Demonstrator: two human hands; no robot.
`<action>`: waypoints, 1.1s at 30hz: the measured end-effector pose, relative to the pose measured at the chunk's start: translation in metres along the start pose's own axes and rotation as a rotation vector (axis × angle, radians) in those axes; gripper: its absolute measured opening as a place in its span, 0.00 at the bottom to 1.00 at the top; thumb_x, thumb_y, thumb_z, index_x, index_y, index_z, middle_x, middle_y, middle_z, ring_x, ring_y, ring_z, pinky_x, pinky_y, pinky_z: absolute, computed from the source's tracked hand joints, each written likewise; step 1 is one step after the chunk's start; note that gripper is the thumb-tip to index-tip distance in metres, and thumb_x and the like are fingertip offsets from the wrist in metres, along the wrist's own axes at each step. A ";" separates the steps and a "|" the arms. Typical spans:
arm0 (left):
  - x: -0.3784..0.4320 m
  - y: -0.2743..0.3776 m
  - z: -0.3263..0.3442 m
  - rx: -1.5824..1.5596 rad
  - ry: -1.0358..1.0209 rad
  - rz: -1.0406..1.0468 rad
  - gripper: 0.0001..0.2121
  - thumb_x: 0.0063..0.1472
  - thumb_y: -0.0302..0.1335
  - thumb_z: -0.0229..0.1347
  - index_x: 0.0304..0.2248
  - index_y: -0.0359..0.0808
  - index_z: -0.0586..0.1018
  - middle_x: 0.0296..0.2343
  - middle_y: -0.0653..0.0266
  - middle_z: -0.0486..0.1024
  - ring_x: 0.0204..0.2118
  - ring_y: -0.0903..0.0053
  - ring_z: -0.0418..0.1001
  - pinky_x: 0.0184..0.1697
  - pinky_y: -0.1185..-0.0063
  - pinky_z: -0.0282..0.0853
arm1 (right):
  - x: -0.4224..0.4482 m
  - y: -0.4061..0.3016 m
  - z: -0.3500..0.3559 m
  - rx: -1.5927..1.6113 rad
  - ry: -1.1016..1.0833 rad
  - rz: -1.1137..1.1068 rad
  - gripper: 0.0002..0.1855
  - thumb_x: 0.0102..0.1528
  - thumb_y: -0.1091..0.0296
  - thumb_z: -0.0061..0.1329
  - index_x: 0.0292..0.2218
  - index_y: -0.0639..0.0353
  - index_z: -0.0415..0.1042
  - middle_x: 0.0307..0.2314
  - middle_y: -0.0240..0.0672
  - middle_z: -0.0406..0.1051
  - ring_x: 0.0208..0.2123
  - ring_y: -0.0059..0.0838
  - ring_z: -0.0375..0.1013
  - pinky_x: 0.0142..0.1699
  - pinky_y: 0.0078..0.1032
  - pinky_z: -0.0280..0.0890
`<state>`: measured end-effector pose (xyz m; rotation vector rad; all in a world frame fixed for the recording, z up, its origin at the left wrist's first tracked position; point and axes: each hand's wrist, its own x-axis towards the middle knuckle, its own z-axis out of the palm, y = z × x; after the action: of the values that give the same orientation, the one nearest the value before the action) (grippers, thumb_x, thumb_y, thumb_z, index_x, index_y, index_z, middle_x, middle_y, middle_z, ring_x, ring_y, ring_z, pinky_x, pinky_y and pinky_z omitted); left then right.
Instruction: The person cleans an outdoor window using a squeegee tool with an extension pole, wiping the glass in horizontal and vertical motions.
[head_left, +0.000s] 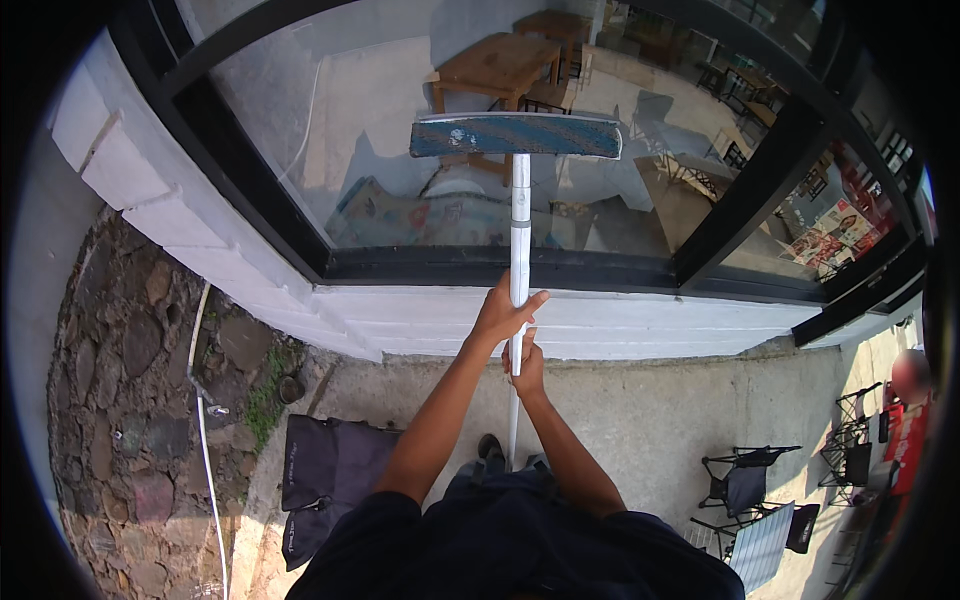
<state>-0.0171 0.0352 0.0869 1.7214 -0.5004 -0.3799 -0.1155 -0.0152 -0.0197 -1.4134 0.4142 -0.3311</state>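
My left hand (508, 311) is wrapped around the white telescopic pole (520, 255) of a flat window-cleaning mop. Just below it, my right hand (527, 364) grips the same pole near the end of its thicker section. A thinner section runs on down toward the ground by my shoe (491, 447). At the top, the wide mop head carries a blue and grey striped pad (517, 136) with a pale patch on its left part. The head lies level in front of a large window pane (375, 90); whether it touches the glass I cannot tell.
Black framing (465, 264) borders the window above a white wall (450, 319). Dark fabric bags (337, 457) lie at my left, beside stone paving (142, 345) crossed by a white pipe (201, 420). Folding chairs (742, 476), a slatted table (761, 544) and a person (904, 401) are at right.
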 end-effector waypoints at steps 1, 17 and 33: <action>-0.002 -0.005 0.003 0.018 -0.007 -0.045 0.34 0.53 0.46 0.62 0.49 0.28 0.65 0.26 0.53 0.74 0.22 0.71 0.78 0.24 0.76 0.76 | -0.003 0.007 -0.003 -0.007 -0.002 0.006 0.41 0.60 0.30 0.17 0.19 0.58 0.63 0.11 0.30 0.61 0.13 0.20 0.61 0.18 0.20 0.56; -0.038 -0.075 0.032 -0.012 -0.067 -0.198 0.32 0.54 0.49 0.60 0.44 0.29 0.66 0.28 0.52 0.75 0.22 0.71 0.78 0.26 0.74 0.75 | -0.048 0.061 -0.026 -0.035 -0.030 0.165 0.44 0.58 0.26 0.14 0.17 0.58 0.63 0.09 0.31 0.60 0.11 0.22 0.61 0.17 0.21 0.57; -0.021 0.097 -0.065 -0.086 0.142 0.186 0.25 0.58 0.49 0.55 0.37 0.31 0.69 0.18 0.65 0.71 0.18 0.78 0.74 0.20 0.80 0.70 | -0.006 -0.110 0.051 -0.133 -0.110 -0.157 0.43 0.60 0.29 0.17 0.22 0.62 0.65 0.11 0.31 0.61 0.13 0.21 0.62 0.18 0.22 0.56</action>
<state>-0.0141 0.0843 0.1944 1.5907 -0.5282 -0.1426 -0.0947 0.0179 0.0955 -1.5910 0.2393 -0.3564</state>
